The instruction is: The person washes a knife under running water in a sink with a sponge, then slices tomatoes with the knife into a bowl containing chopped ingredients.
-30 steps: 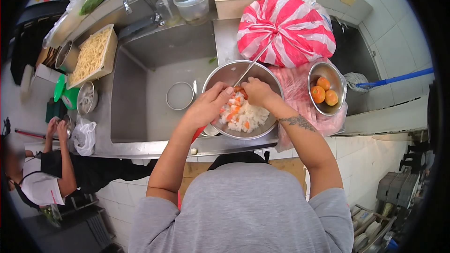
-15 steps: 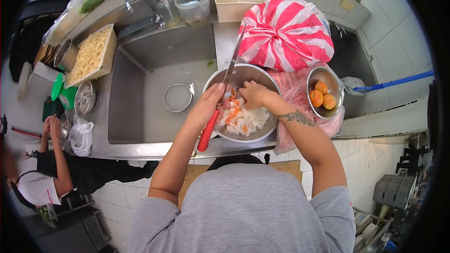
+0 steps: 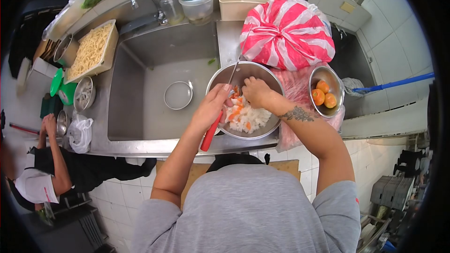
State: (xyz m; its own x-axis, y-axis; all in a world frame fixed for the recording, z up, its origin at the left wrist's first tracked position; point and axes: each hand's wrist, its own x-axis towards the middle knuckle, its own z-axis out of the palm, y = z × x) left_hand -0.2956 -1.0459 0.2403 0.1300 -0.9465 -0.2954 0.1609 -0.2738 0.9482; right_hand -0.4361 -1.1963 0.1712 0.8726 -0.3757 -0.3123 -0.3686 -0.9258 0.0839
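Observation:
A steel mixing bowl (image 3: 276, 82) holds chopped white pieces (image 3: 251, 118) and chopped orange pieces (image 3: 236, 112). At its left rim, my left hand (image 3: 212, 107) is closed on a knife with a red handle (image 3: 212, 131). The handle points down toward my body, and the thin blade angles up across the bowl. Inside the bowl, over the far part of the food, my right hand (image 3: 257, 93) has its fingers curled downward. What its fingertips grip, if anything, is hidden.
The sink (image 3: 159, 72) lies left, with a round strainer-like ring (image 3: 178, 95) in it. A pink-striped bag (image 3: 288, 35) sits behind the bowl; a small bowl of tomatoes (image 3: 323, 94) stands right. A tray of noodles (image 3: 93, 49) and a co-worker (image 3: 47, 178) are at far left.
The view has shifted slightly. My right hand's fingers have drawn in more tightly inside the bowl, and the knife blade shows more edge-on. My left hand stays at the rim with the knife.

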